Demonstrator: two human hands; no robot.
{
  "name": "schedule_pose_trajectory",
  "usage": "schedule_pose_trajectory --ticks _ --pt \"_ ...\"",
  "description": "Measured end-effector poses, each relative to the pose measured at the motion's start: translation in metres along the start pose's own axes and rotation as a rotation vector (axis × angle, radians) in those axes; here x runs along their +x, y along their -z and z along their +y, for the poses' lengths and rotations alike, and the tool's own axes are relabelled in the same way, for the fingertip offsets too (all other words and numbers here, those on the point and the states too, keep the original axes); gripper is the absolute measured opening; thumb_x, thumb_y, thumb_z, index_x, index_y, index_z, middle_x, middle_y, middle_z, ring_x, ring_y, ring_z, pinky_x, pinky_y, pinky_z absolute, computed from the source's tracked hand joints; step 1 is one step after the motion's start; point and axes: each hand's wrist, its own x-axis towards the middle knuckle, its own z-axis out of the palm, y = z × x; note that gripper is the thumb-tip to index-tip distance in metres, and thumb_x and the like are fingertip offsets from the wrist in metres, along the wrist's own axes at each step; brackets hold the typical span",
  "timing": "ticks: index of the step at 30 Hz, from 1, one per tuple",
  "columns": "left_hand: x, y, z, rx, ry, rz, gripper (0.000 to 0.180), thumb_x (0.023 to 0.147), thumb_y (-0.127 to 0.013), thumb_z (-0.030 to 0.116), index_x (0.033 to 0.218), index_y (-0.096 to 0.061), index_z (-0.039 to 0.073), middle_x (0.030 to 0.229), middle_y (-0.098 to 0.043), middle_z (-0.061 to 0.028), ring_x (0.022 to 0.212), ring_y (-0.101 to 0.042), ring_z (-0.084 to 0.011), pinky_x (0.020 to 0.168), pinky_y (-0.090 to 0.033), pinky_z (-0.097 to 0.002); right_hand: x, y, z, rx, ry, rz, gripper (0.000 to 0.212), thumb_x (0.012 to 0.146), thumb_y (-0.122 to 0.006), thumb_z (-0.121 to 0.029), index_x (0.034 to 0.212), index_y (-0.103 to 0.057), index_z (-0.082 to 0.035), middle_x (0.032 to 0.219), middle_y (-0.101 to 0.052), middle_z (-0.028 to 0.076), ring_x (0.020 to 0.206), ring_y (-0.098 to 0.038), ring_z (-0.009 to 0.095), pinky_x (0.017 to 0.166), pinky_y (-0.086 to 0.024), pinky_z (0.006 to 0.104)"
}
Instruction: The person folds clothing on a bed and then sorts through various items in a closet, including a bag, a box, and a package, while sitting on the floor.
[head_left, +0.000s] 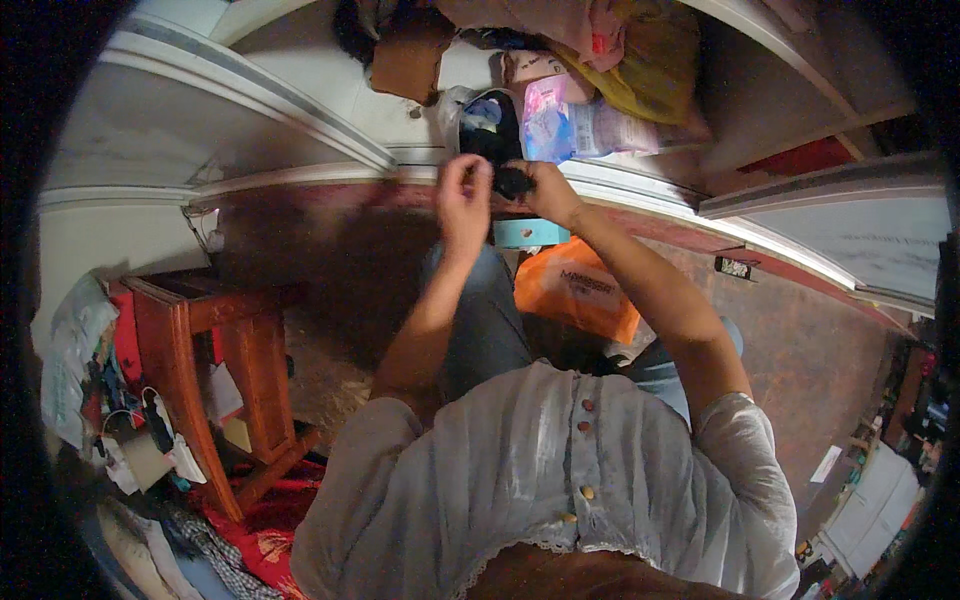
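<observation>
My right hand (548,193) is closed on a small black cloth bundle (513,182), in front of a low shelf. Just left of it, my left hand (464,212) is raised with its fingers loosely bent and apart. No object shows in the left hand. Right behind both hands, a whitish plastic bag (453,112) stands on the shelf, its mouth showing dark and bluish cloth (484,112). Beside that bag lies a shiny pink and blue packet (548,122).
A brown cardboard piece (410,62) and a yellow bag (655,65) lie deeper on the shelf. Below the shelf edge are a light blue box (530,233) and an orange bag (578,288). A wooden stand (185,330) is at left; a phone (733,267) lies right.
</observation>
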Motion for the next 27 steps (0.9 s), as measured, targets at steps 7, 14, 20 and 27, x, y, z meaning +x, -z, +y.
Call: schedule_pose_trajectory --ticks 7,14,20,27 --pt "0.057 -0.012 -0.108 0.540 0.215 0.047 0.030 0.071 -0.062 0.017 0.092 -0.047 0.002 0.088 -0.053 -0.0189 0.079 -0.052 -0.0346 0.068 -0.042 -0.0403 0.060 -0.006 0.031 0.538 -0.357 0.349 0.026 0.079 -0.056 -0.009 0.103 -0.052 0.003 0.093 -0.058 0.010 0.081 -0.056 0.018 0.070 -0.047 0.0292" --pt "0.025 -0.022 -0.093 0.144 -0.043 0.155 0.008 0.082 -0.051 0.008 0.080 -0.046 0.001 0.070 -0.048 -0.0075 0.067 -0.047 -0.0169 0.065 -0.040 -0.0288 0.074 -0.041 0.029 -0.272 -0.105 -0.244 0.033 0.081 -0.046 -0.025 0.101 -0.052 0.001 0.102 -0.054 0.022 0.095 -0.052 0.032 0.081 -0.041 0.0368" --pt "0.013 -0.012 -0.126 0.019 0.108 0.248 0.010 0.083 -0.052 0.012 0.082 -0.047 0.003 0.068 -0.047 -0.0041 0.059 -0.044 -0.0127 0.054 -0.038 -0.0258 0.063 -0.061 0.038 -0.425 -0.018 -0.273 0.030 0.073 -0.048 -0.016 0.097 -0.055 0.000 0.097 -0.056 0.021 0.090 -0.053 0.035 0.078 -0.042 0.0406" --pt "-0.003 0.009 -0.134 -0.001 0.199 0.245 0.012 0.082 -0.053 0.013 0.082 -0.048 0.002 0.070 -0.049 -0.0064 0.063 -0.046 -0.0157 0.060 -0.040 -0.0282 0.055 -0.026 0.029 -0.533 -0.416 0.363 0.019 0.076 -0.048 -0.018 0.087 -0.057 -0.006 0.090 -0.058 0.018 0.079 -0.057 0.035 0.068 -0.045 0.0414"
